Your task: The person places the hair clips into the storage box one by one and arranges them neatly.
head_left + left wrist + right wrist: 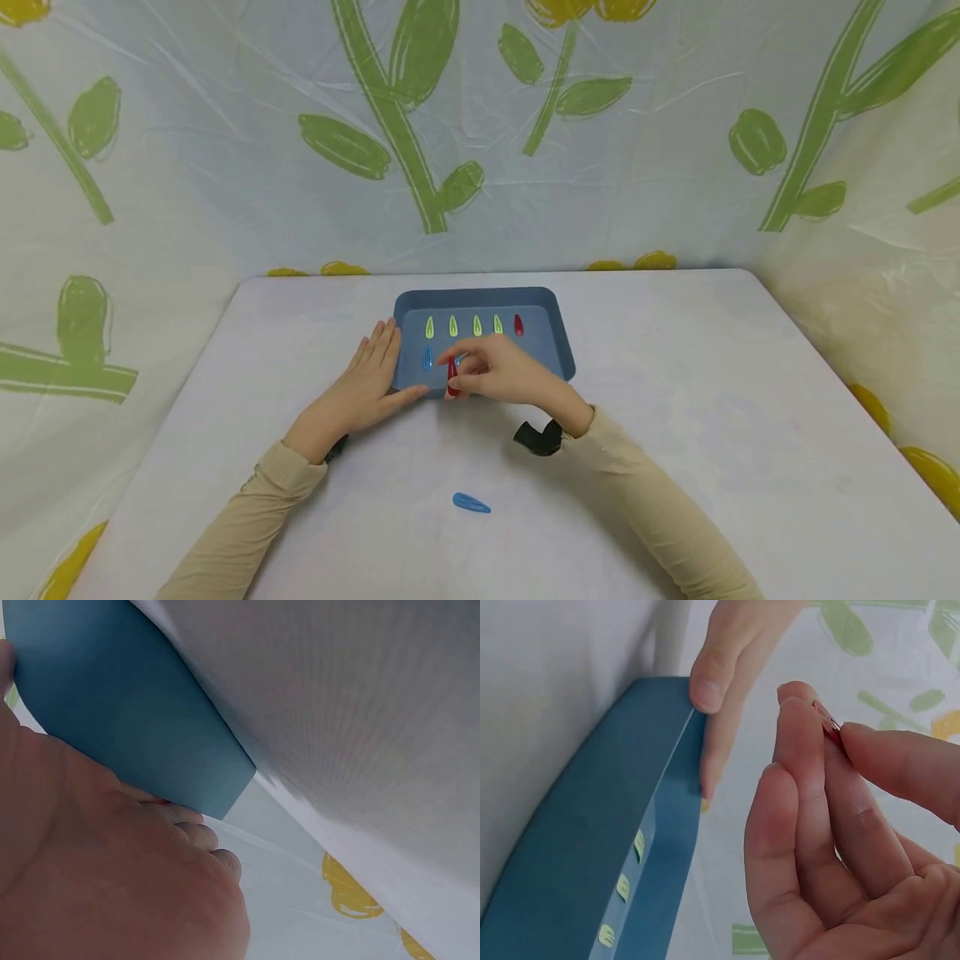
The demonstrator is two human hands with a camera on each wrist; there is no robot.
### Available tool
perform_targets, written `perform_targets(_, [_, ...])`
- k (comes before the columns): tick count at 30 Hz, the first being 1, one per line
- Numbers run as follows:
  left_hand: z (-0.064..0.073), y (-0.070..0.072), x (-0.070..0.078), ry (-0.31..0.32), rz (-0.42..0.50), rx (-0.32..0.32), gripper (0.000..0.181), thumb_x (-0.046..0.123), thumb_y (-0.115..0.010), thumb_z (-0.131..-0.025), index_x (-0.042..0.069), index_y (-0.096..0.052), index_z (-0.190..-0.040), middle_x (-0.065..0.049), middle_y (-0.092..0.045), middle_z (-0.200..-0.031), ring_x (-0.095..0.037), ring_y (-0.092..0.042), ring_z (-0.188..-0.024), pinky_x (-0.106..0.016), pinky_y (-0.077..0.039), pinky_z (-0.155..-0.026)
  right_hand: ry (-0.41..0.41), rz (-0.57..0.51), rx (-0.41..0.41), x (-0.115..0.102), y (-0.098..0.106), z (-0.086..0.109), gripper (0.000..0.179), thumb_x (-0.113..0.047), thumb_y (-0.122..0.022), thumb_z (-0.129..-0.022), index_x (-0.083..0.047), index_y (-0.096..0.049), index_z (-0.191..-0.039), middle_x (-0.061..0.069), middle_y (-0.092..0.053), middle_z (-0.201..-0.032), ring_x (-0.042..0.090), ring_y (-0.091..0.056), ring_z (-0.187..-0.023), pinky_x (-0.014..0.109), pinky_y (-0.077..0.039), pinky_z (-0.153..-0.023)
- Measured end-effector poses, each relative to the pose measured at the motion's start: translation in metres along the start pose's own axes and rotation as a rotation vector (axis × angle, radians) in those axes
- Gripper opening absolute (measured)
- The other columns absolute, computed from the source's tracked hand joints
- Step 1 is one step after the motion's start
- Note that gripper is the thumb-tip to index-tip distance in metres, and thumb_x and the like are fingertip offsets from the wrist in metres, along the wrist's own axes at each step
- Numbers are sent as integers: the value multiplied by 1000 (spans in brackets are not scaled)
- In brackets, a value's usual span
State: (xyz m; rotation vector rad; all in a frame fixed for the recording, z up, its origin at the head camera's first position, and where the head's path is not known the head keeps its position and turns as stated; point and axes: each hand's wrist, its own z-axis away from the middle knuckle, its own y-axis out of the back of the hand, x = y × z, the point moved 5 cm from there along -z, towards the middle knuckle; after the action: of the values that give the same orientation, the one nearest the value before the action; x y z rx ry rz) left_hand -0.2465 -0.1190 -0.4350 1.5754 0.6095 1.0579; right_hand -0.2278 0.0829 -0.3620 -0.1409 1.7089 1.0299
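Observation:
My right hand pinches a red snap hair clip between thumb and fingertips, above the near side of a blue tray. In the right wrist view, the same red clip shows at the fingertips. With fingers extended, my left hand rests against the tray's left side, its thumb along the near edge. Several yellow-green clips stand in a row inside the tray, with one red clip at the row's right end. Below them lies a blue clip; more blue beside it is mostly hidden by my right hand.
Another blue clip lies on the white table, nearer to me than the tray. A dark band shows at my right wrist. Behind the table hangs a curtain printed with green stems and yellow flowers.

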Motion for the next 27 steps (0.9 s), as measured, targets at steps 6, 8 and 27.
perform_targets(6, [1,2,2,6,8,-9,107,68,-46,-95,-8,-2,-155,-23,7,-163,-35,11,-150,-54,-2,-120,-9,-102,39,4,8,0,30,1,-60,-94,1,-64,-124,5,-74,-85,31,-72,-77,37,-58,-75])
perform_targets(8, [0,2,2,7,11,-10,107,68,-46,-94,-8,-2,-155,-23,8,-163,-35,11,-150,-54,-2,-120,-9,-127,59,5,12,1,30,1,-60,-94,1,-64,-124,8,-75,-87,31,-72,-77,42,-59,-77])
perform_targets(27, [1,4,3,8,23,-14,107,66,-50,-94,-9,-3,-155,-23,5,-163,-35,11,-150,-53,-1,-120,-92,-170,223,23,43,6,26,-9,-63,-97,-7,-69,-123,11,-71,-92,35,-65,-83,54,-55,-80])
